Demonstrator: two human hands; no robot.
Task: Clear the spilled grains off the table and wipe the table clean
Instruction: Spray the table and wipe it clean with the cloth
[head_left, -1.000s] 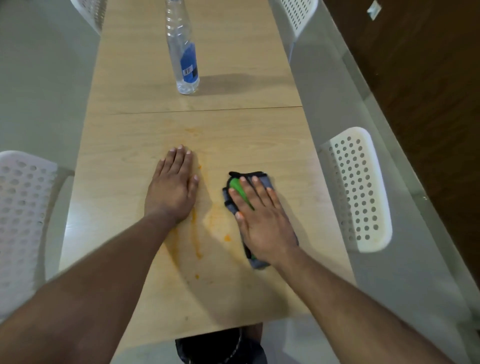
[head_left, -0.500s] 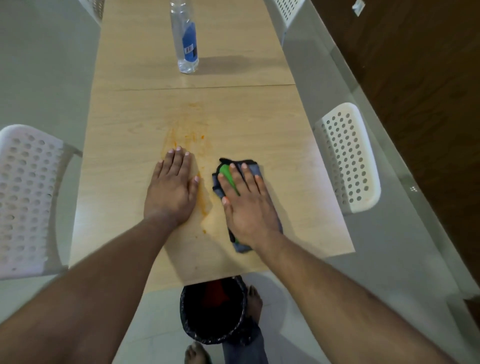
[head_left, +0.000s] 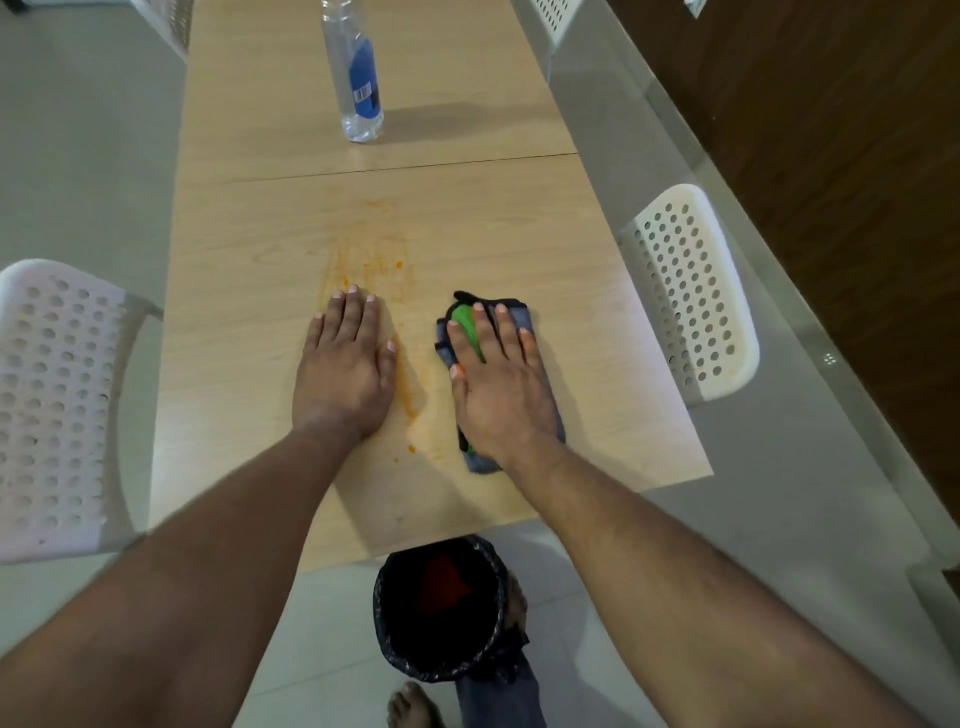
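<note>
**Orange smears on the table, both hands flat**

Orange streaks (head_left: 371, 265) mark the pale wooden table (head_left: 519, 244) just beyond the left hand's fingertips, and a thinner trail runs down between the two hands toward the near edge, ending in a few small orange specks (head_left: 413, 448). Whether any whole grains are left among them is too fine to tell.

The left hand (head_left: 345, 374) lies palm down on the bare wood, fingers straight and close together, thumb tucked out to the side, holding nothing. Its forearm stretches straight back toward the person.

The right hand (head_left: 501, 387) rests palm down on a folded grey cloth (head_left: 519, 317) with a green patch and a dark edge. The fingers are spread a little and pressed flat onto the cloth, thumb out toward the left hand; it presses rather than pinches. The cloth lies on the table just right of the orange trail, its far end showing past the fingertips and its near end under the wrist.

A clear plastic bottle (head_left: 356, 78) with a blue label stands upright well beyond the hands. White perforated chairs (head_left: 691, 296) flank the table. A black-lined bin (head_left: 441, 608) sits on the floor below the near table edge, beside bare feet (head_left: 413, 704).
</note>
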